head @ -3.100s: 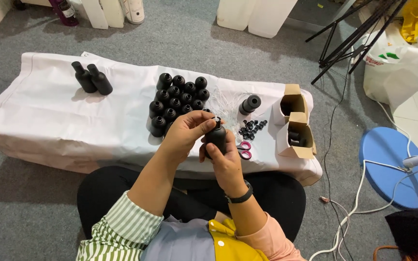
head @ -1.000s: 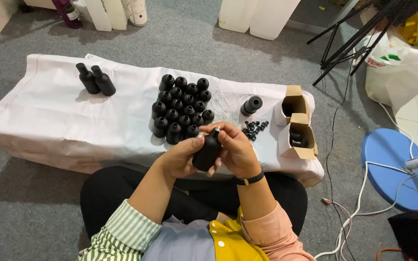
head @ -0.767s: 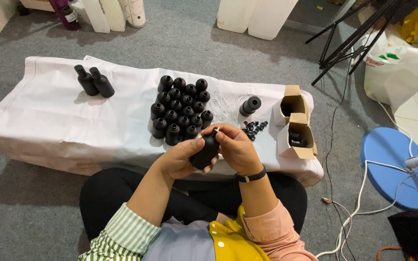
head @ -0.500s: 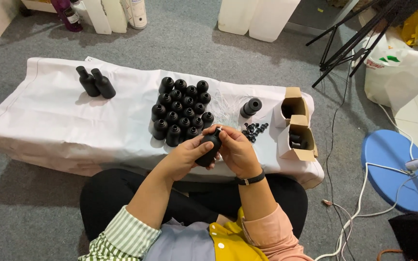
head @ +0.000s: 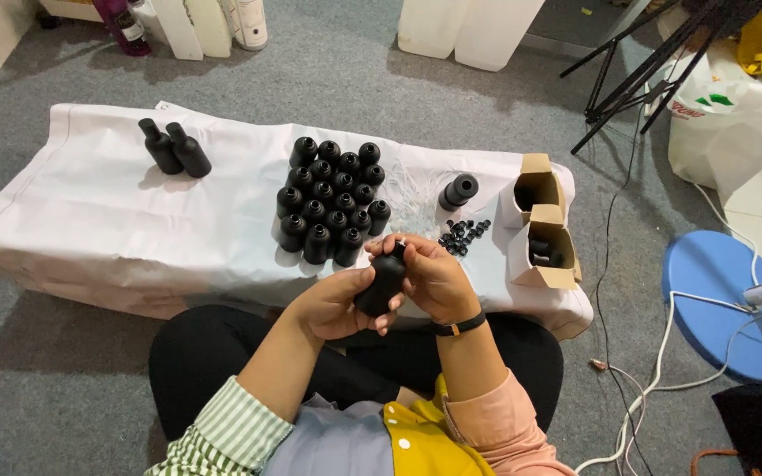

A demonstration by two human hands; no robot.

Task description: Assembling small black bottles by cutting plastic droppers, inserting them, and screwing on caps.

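From the head camera, your left hand (head: 339,304) is wrapped around the body of a black bottle (head: 383,280), holding it tilted above your lap at the near edge of the white cloth (head: 90,203), while your right hand (head: 434,275) closes its fingers on the bottle's neck. Just beyond stand a cluster of open black bottles (head: 328,198), a scatter of small black caps (head: 464,234) and two cardboard boxes (head: 540,225), with two capped bottles (head: 175,148) far left.

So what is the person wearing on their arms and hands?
Both hands are bare, no gloves. The left hand comes out of a green and white striped sleeve pushed up past the forearm. The right hand has a black band around its wrist, and above it a pale pink sleeve, also pushed up.
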